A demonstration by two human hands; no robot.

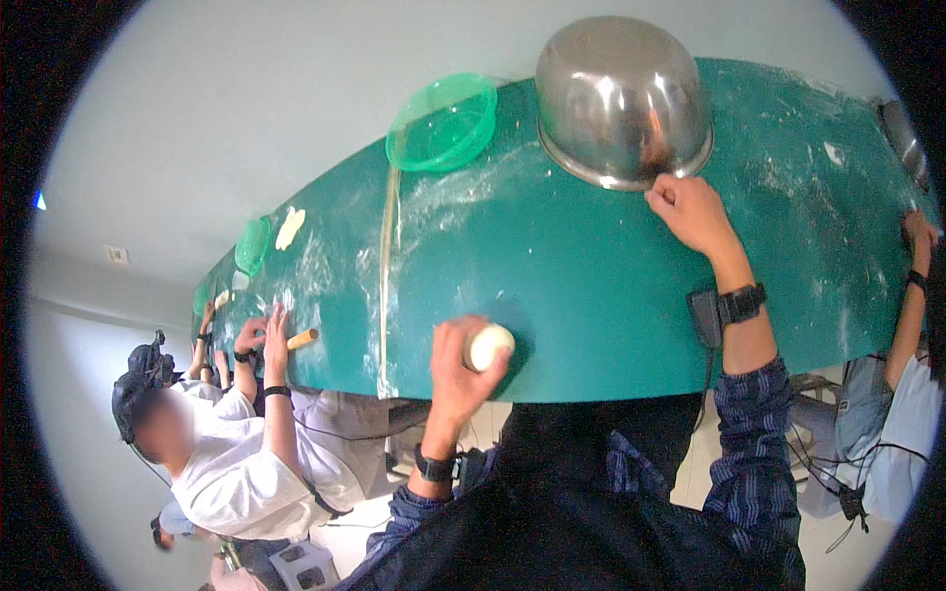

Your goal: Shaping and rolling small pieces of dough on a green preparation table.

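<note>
In my left hand (459,364), low on the green table (591,295), is a pale ball of dough (491,348), my fingers wrapped around its side. My right hand (690,212) is curled at the front rim of an upturned steel bowl (621,98), fingers closed on that edge. The bowl stands at the table's far side.
A green basket (441,118) is at the far edge. At left, a co-worker (236,463) has hands near a wooden rod (301,338), with flattened dough (291,229) beyond. Another person's arm (916,276) is at right. Floury streaks and a pale vertical strip (387,276) mark the table.
</note>
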